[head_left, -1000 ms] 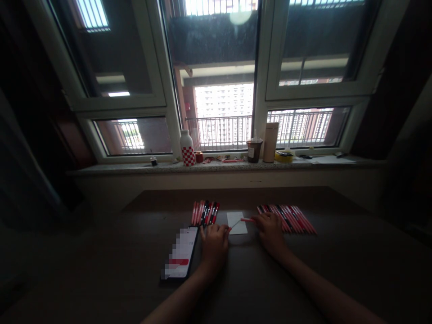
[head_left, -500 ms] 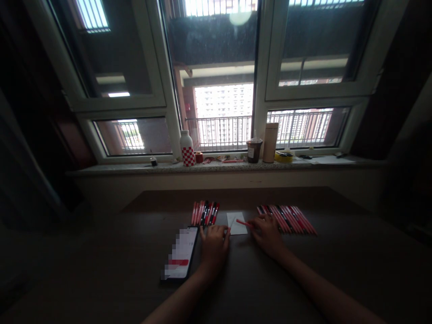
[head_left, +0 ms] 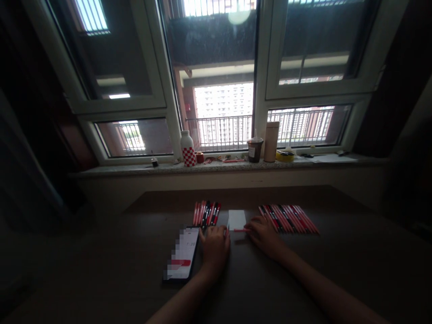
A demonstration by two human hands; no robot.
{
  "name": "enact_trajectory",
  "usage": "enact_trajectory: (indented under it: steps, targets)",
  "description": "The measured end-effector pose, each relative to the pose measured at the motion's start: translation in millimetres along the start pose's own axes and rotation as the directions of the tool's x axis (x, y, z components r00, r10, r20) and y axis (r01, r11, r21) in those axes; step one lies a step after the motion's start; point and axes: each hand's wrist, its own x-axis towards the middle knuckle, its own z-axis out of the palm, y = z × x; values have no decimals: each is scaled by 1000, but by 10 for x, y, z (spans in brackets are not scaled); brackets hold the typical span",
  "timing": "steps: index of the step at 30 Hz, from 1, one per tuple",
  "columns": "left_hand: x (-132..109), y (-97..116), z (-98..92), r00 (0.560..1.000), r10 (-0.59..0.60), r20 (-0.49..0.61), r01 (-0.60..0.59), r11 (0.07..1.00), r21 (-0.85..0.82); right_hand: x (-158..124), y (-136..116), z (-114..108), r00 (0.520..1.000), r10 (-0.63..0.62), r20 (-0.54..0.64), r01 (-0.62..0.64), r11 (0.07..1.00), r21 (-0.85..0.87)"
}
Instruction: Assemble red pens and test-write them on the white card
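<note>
One flat, rectangular phone (head_left: 184, 254) lies on the smooth dark tabletop (head_left: 236, 292), just beside the left hand (head_left: 215, 248), closed on a thin pale stick (head_left: 228, 224). The right hand (head_left: 265, 235) pinches a slender pink tube (head_left: 240, 230) at the near edge of a flat white paper (head_left: 237, 218). Beyond lie a short row of slim pens (head_left: 206, 213) and, to the right, a longer row (head_left: 288, 219), red, pink and black. On the speckled stone sill (head_left: 168, 168) stand a red-checked bottle (head_left: 188, 150), a clear-lidded cup (head_left: 255, 145) of dark drink (head_left: 254, 155) and a straight-sided tumbler (head_left: 271, 142).
</note>
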Motion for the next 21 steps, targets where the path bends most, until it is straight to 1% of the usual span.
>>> enact_trajectory:
  steps: [8,14,21]
  targets:
    - [24,-4,8,999,-5,37,4,1000,20,9,99,107,1000,25,12,-25,999,21]
    - [38,9,7,997,4,74,-5,1000,10,27,128,118,999,25,35,-27,998,56]
    - [30,7,15,999,14,48,-14,1000,-6,31,128,108,999,8,38,-11,996,84]
